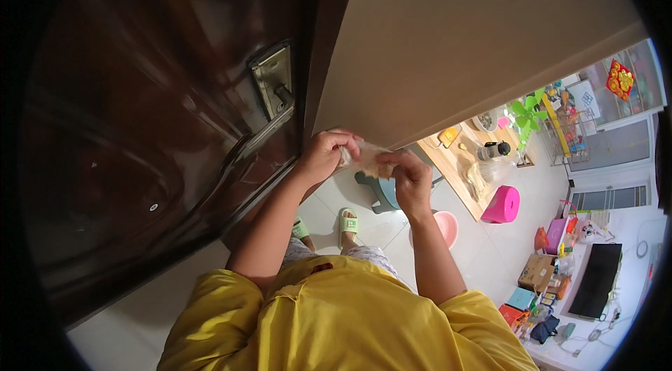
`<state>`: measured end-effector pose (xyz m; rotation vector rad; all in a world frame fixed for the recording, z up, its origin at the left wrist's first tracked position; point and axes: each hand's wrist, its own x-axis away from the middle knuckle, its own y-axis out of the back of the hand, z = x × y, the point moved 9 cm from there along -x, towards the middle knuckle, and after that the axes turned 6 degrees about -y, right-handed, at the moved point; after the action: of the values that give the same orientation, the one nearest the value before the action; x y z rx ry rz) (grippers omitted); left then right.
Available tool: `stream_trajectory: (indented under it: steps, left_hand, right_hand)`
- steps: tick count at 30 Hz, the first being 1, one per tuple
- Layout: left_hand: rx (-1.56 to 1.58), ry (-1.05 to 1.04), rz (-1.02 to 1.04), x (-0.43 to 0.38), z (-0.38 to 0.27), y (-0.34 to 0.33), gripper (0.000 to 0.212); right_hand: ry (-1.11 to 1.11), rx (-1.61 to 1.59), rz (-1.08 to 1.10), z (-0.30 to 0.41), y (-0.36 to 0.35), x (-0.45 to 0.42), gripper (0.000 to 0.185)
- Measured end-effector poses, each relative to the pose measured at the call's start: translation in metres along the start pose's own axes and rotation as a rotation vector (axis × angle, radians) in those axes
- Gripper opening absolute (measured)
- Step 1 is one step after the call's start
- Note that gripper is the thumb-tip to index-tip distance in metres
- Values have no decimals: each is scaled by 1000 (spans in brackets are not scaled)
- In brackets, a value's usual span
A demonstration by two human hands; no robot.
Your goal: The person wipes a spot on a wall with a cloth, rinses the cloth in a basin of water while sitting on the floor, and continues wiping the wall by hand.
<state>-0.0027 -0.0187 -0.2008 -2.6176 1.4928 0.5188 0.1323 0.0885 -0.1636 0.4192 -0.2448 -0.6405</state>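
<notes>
A crumpled whitish-tan piece of cloth or tissue (370, 159) is stretched between my two hands; which material it is, I cannot tell. My left hand (326, 156) pinches its left end, close to the edge of a dark brown glossy door (173, 124). At the other end, the fingers and thumb of my right hand (412, 178) are closed on the piece. The door's metal lever handle (283, 94) on its worn plate lies above and left of my left hand, untouched. A beige wall (446, 40) rises just beyond both hands.
Below my hands stands a grey-blue plastic stool (386, 193), with a pink basin (446, 229) near my right forearm. A wooden table (451, 166) carries a bottle (493, 150), bags and a bowl. Past it are a magenta stool (502, 204) and a cardboard box (535, 272).
</notes>
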Motion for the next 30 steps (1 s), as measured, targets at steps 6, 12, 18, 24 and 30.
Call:
stream_trajectory:
  steps: [6, 12, 18, 24, 30]
  left_hand:
    - [-525, -235, -417, 4, -48, 3, 14]
    - [-93, -137, -544, -3, -10, -40, 10]
    - [-335, -65, -705, 3, -20, -49, 19]
    - [-122, -73, -941, 15, -8, -85, 37]
    - [-223, -26, -993, 14, -3, -92, 54]
  right_hand:
    - [161, 60, -116, 24, 2, 2, 40]
    - [201, 195, -264, 49, 4, 19, 47]
    - [369, 258, -322, 85, 30, 42, 31]
    - [475, 112, -94, 75, 18, 25, 26]
    - [575, 69, 168, 67, 21, 15, 25]
